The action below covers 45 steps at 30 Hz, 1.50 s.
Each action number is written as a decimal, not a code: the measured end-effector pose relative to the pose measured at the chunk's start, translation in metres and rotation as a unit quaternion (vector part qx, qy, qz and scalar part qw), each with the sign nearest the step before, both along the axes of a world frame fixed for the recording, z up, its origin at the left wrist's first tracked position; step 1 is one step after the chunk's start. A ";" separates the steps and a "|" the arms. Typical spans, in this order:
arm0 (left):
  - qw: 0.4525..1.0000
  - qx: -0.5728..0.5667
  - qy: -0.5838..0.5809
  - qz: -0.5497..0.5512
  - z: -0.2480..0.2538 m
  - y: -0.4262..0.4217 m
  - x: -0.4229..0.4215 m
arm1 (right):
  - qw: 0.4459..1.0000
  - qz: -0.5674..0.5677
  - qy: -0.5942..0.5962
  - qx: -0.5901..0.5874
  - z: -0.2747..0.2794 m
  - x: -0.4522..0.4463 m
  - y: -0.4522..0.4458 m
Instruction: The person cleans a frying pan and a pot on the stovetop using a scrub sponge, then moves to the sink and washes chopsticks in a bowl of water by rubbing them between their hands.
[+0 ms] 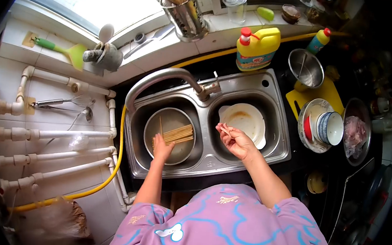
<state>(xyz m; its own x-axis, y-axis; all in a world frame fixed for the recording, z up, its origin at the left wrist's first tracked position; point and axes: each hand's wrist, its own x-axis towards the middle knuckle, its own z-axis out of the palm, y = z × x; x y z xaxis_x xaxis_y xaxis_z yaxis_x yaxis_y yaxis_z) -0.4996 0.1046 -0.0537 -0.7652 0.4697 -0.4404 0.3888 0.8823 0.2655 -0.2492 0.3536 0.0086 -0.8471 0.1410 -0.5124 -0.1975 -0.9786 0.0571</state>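
A steel bowl (pixel 151 122) sits in the left basin of the sink. A bundle of wooden chopsticks (pixel 179 134) lies slanted across it, with one stick leaning apart from the others. My left hand (pixel 162 148) is at the bundle's left end, its fingers over the sticks and the thumb along the near side. Over the right basin, my right hand (pixel 236 143) is raised with the fingers curled and the fingertips pressed together. Whatever is between them is too small to make out. Below it in that basin rests a white pot (pixel 250 115) with side handles.
A curved faucet (pixel 163 74) arches over the left basin. Behind the sink stands a yellow detergent bottle (pixel 258 49). To the right are a steel pot (pixel 306 69), a yellow cutting board (pixel 332 91), stacked bowls (pixel 331 127) and bagged meat (pixel 355 132). A yellow hose (pixel 119 148) runs along the left.
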 end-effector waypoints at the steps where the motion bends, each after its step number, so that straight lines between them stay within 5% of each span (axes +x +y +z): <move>1: 1.000 -0.009 0.010 -0.028 -0.003 -0.012 -0.009 | 0.998 0.036 -0.049 0.017 0.009 -0.006 -0.007; 4: 0.995 -0.047 0.025 -0.086 -0.013 -0.026 -0.025 | 0.980 0.059 -0.148 0.119 0.012 -0.013 -0.028; 10: 0.987 -0.131 -0.009 -0.089 -0.025 0.000 -0.040 | 0.980 -0.061 -0.173 0.079 0.040 -0.022 -0.035; 14: 0.980 -0.151 0.030 -0.124 -0.049 0.002 -0.045 | 0.966 0.014 -0.167 0.196 0.035 -0.003 -0.032; 16: 0.977 -0.177 -0.074 -0.093 -0.060 0.006 -0.052 | 0.958 0.046 -0.191 0.208 0.035 0.002 -0.035; 23: 0.984 -0.140 -0.111 -0.015 -0.062 -0.027 -0.042 | 0.965 0.014 -0.185 0.188 0.036 -0.017 -0.050; 25: 0.926 -0.026 -0.369 0.071 -0.062 -0.033 -0.052 | 0.967 0.003 -0.158 0.200 0.029 -0.019 -0.053; 26: 0.927 -0.025 -0.367 0.072 -0.063 -0.036 -0.051 | 0.967 0.003 -0.155 0.201 0.018 -0.021 -0.057; 28: 0.793 0.202 -0.486 0.306 -0.034 -0.030 -0.033 | 0.984 -0.018 -0.062 0.169 0.003 -0.029 -0.065; 29: 0.788 0.201 -0.472 0.341 0.006 -0.015 -0.018 | 0.985 0.003 -0.070 0.160 0.003 -0.036 -0.069; 32: 0.824 0.225 -0.451 0.259 0.010 -0.021 -0.013 | 0.981 0.044 -0.076 0.171 -0.009 -0.063 -0.090; 35: 0.980 0.125 -0.117 0.101 0.009 -0.013 0.011 | 0.954 0.077 0.013 0.289 -0.047 -0.108 -0.119; 36: 0.995 0.099 0.001 0.029 0.017 -0.009 0.025 | 0.946 0.107 -0.058 0.302 -0.027 -0.126 -0.130; 37: 0.988 0.153 -0.014 0.001 0.036 -0.004 0.046 | 0.925 0.139 -0.100 0.339 -0.012 -0.146 -0.143; 38: 0.978 0.205 -0.028 -0.030 0.059 0.001 0.064 | 0.805 0.002 -0.284 0.521 -0.046 -0.178 -0.184; 40: 0.994 0.104 -0.020 -0.036 0.084 0.004 0.071 | 0.654 -0.065 -0.400 0.639 -0.173 -0.230 -0.196; 43: 0.997 0.029 -0.003 -0.076 0.098 -0.012 0.075 | 0.813 0.095 -0.369 0.441 -0.043 -0.215 -0.133; 45: 0.997 0.035 0.007 -0.068 0.095 -0.017 0.066 | 0.795 0.116 -0.392 0.449 -0.060 -0.229 -0.147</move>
<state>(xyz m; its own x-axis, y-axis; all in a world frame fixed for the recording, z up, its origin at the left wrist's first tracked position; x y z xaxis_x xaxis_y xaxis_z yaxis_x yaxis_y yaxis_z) -0.4337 0.0879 0.0409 -0.6988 0.5984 -0.3920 0.5075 0.8009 0.3178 -0.4786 0.2067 -0.0519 -0.3729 0.6343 -0.6771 0.3638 -0.5714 -0.7356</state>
